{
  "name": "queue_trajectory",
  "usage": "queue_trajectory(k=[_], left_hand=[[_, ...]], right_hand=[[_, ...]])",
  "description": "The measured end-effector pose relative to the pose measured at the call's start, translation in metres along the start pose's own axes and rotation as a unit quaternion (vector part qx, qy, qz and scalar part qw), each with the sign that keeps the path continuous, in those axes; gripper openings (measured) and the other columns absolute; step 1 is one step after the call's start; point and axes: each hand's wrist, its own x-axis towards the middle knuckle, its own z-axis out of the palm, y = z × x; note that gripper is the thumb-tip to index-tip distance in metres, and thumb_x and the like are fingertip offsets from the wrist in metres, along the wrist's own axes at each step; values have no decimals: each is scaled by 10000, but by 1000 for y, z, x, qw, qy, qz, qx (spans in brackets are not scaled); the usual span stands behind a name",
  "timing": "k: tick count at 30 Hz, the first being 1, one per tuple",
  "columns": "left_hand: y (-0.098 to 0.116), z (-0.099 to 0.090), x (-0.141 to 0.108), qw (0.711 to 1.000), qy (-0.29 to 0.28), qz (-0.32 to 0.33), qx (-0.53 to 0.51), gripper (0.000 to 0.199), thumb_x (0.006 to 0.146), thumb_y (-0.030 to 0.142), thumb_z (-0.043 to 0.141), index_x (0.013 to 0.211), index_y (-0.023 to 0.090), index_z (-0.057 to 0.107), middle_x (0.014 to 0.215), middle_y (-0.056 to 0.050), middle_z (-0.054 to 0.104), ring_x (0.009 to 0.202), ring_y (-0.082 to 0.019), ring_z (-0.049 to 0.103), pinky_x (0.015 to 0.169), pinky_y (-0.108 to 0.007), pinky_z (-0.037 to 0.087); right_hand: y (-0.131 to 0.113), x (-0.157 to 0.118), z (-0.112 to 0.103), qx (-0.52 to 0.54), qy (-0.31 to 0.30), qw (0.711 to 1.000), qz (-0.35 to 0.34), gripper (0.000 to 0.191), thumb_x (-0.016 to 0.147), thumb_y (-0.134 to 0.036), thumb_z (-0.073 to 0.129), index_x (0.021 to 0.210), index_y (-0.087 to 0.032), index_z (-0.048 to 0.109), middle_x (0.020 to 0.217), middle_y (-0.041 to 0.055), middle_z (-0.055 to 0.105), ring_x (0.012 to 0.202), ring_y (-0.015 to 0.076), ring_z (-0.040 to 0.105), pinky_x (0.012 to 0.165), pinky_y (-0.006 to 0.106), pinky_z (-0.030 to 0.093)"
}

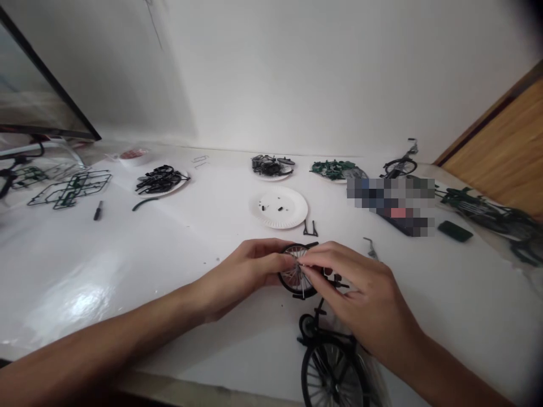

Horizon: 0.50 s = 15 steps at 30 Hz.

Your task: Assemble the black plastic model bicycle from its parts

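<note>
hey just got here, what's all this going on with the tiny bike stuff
A person is working on a small spoked wheel with both hands. The left hand grips it, and the fingers of the right hand meet at its hub; whether they hold a small part is too hard to see. A black model bicycle is just below the hands. Beyond them, a white plate holds a few tiny pieces, with green parts piled farther back.
</note>
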Motion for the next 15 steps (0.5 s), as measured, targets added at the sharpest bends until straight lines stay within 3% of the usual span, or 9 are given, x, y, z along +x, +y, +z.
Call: queue_trajectory(k=[6,10,15], left_hand=[[5,-5,-2,998,-58,16,14,407,836,88,708,1231,165,649,1206,-101,676,1170,-232,596,1048,-379,432],[2,-5,0,999,-34,20,11,428,789,93,765,1197,131,643,1169,-123,688,1130,-233,619,1024,-387,462],[-1,-5,-2,1000,2,6,-9,576,799,93,758,1329,111,530,1206,-160,677,1106,-232,644,1033,-421,473]], right_hand=[[1,0,-9,-39,54,997,41,145,855,-111,686,907,-245,706,934,-31,744,838,99,689,768,187,536],[2,-1,-12,-41,56,993,92,130,838,-165,724,886,-286,718,918,-68,757,815,93,697,761,171,537],[2,-3,-13,-33,60,992,109,141,841,-175,723,875,-312,718,895,-90,756,800,81,693,750,151,533]])
